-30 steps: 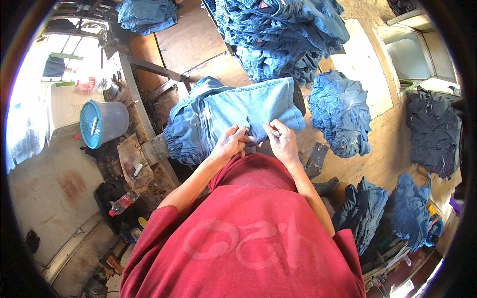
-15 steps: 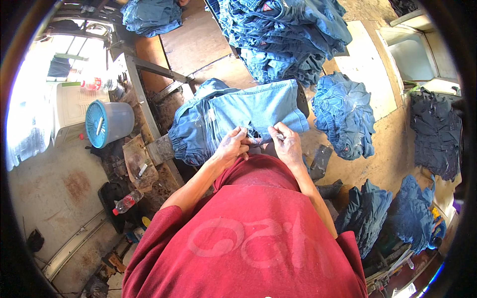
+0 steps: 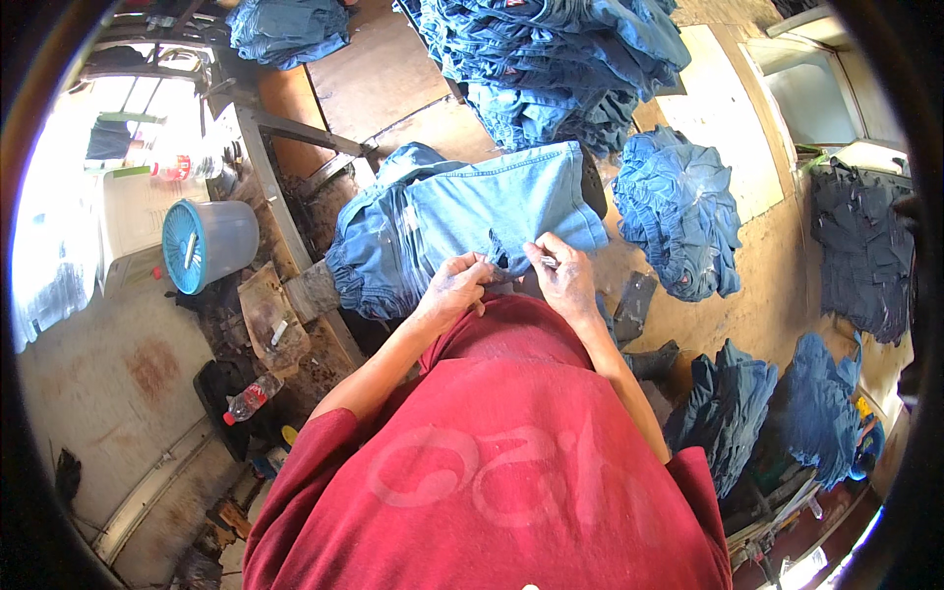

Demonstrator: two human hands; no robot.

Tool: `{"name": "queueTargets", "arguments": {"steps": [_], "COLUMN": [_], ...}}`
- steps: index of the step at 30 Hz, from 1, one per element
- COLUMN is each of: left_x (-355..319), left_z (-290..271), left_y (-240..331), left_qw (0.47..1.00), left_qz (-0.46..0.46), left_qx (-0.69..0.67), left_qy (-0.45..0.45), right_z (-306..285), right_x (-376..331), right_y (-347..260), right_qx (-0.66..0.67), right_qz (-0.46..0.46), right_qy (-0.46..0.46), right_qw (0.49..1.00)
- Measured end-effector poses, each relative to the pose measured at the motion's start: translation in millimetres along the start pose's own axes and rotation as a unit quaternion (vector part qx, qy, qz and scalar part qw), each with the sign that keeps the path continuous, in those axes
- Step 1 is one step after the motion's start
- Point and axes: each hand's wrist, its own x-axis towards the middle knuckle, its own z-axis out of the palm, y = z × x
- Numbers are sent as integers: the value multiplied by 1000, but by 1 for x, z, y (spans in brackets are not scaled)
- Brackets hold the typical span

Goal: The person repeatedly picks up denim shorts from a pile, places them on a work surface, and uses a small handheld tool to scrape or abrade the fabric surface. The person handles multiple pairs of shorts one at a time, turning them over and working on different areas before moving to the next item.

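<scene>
A light blue denim garment (image 3: 501,202) with a gathered waistband lies stretched out in front of me, one leg pointing right. Near the edge closest to my body, its cloth has a dark, frayed tear (image 3: 498,248). My left hand (image 3: 457,290) is closed, pinching the cloth just left of this tear. On the other side, my right hand (image 3: 566,280) is closed at the garment's near edge. A small, pale, shiny thing (image 3: 549,262) shows between its thumb and fingers, too small to name. The fingertips are partly hidden.
A tall stack of blue denim garments (image 3: 551,69) stands beyond; a crumpled denim pile (image 3: 678,211) lies right. Dark clothes (image 3: 860,246) hang or lie far right. Left are a clear bucket with a blue rim (image 3: 231,241), a wooden frame (image 3: 285,236) and a plastic bottle (image 3: 254,397).
The dark opening at the tear has narrowed, and a dark blue flap of cloth now stands up there. My right hand has shifted slightly left. The whole view has moved a little.
</scene>
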Motion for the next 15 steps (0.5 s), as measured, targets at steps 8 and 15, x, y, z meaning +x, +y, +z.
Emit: {"name": "queueTargets", "arguments": {"steps": [8, 15], "left_x": [9, 4], "left_z": [4, 8], "left_y": [6, 6], "left_qw": [986, 996], "left_qz": [4, 2], "left_qx": [164, 76], "left_qy": [19, 48], "right_z": [0, 2], "right_x": [-2, -3], "right_y": [0, 0], "right_qx": [4, 10], "right_qz": [-12, -1], "right_qy": [4, 6], "right_qw": [1000, 1000]}}
